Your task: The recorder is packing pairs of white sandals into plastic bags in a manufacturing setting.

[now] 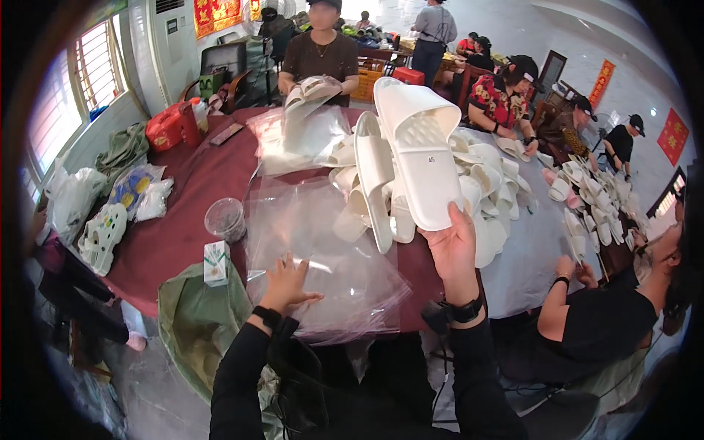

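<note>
Right hand [452, 246]: fingers gripping raised white slipper [416, 150], right of centre
Left hand [284, 282]: fingers spread open on near clear plastic bags [323, 242]

White slipper [422, 150], upper centre: matt moulded foam/plastic, smooth strap, nubbed footbed. Clear bags [323, 249], centre: thin glossy plastic film, crinkled w/ glare. Table cover [183, 213], centre left: maroon cloth, matt. Sack [198, 323], lower left: green woven plastic, rough. Sleeves: black matt cloth.
</note>
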Demonstrator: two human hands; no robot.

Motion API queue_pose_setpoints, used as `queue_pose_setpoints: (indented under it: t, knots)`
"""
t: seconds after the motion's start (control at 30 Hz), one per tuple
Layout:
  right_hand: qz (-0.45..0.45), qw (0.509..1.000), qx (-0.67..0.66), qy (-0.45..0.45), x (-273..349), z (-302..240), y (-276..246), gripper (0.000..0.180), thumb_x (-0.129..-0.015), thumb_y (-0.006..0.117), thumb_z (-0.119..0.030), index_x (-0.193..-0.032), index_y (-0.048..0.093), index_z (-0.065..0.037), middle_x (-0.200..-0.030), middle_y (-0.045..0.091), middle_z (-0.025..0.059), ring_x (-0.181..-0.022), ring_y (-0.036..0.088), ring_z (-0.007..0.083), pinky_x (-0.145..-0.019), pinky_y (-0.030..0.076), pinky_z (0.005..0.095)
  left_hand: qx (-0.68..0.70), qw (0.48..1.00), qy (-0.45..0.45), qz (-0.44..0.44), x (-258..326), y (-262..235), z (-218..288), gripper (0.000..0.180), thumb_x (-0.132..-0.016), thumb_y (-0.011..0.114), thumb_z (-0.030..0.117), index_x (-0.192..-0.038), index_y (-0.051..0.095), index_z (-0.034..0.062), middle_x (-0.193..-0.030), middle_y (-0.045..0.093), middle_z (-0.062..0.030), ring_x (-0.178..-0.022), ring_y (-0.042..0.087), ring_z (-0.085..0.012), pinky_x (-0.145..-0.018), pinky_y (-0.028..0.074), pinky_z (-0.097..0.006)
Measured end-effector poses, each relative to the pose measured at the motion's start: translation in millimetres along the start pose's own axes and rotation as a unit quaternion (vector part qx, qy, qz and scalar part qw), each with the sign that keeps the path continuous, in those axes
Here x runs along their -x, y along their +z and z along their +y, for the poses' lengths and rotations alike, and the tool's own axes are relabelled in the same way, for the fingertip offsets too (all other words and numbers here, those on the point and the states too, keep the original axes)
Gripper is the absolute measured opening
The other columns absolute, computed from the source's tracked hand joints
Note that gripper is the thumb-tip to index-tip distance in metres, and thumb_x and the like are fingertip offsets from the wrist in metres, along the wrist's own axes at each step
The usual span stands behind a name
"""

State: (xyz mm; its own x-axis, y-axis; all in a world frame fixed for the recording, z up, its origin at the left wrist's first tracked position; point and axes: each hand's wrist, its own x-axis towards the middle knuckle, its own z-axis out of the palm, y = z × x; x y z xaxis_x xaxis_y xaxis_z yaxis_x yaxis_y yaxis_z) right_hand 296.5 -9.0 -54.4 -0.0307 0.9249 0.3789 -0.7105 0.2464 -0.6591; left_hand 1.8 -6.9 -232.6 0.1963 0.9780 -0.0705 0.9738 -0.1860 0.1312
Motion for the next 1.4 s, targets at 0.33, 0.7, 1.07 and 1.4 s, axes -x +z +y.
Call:
queue_pose_setpoints:
  t: [0.33,0.7,1.07,1.4]
  knots:
    - [0.032,0.97,0.111,0.212,36.4,78.8,-30.8,0.036,-0.094,0.048,-0.018,-0.122,0.047,0.005,-0.111,0.061,0.0139,-0.096,0.064,0.022,-0.077,0.056,0.0375,-0.018,0.999,-0.014,-0.031,-4.3,15.8,-12.4,0.087,-0.063,0.069,0.059,-0.134,0.043,0.0169,-0.139,0.036,-0.0183,-0.125,0.033,-0.0395,-0.088,0.033,-0.068]
    - [0.128,0.947,0.197,0.22,56.6,115.6,-49.6,0.025,-0.093,0.054,-0.019,-0.109,0.056,0.0,-0.093,0.06,0.0025,-0.078,0.054,0.0042,-0.066,0.044,0.02,-0.012,1.0,-0.009,-0.027,2.7,7.9,-5.0,0.076,-0.068,0.064,0.053,-0.132,0.045,0.0168,-0.132,0.042,-0.0126,-0.118,0.037,-0.0355,-0.088,0.034,-0.066]
    - [-0.006,0.79,0.6,-0.126,83.7,108.3,-16.3,0.028,-0.088,0.056,-0.012,-0.113,0.055,-0.002,-0.113,0.055,0.015,-0.099,0.056,0.0262,-0.08,0.047,0.0345,0.0,1.0,-0.01,-0.015,-0.2,9.0,-4.1,0.078,-0.068,0.065,0.054,-0.134,0.044,0.0184,-0.133,0.041,-0.0128,-0.121,0.035,-0.0365,-0.089,0.033,-0.067]
    - [-0.101,0.828,0.551,0.013,118.9,188.5,-23.2,0.062,-0.075,0.073,-0.025,-0.127,0.045,-0.007,-0.125,0.047,0.0208,-0.115,0.048,0.032,-0.095,0.041,0.039,0.008,0.998,-0.025,-0.058,-0.8,15.7,-12.3,0.087,-0.062,0.07,0.054,-0.136,0.042,0.0186,-0.139,0.04,-0.014,-0.128,0.035,-0.0351,-0.094,0.028,-0.068]
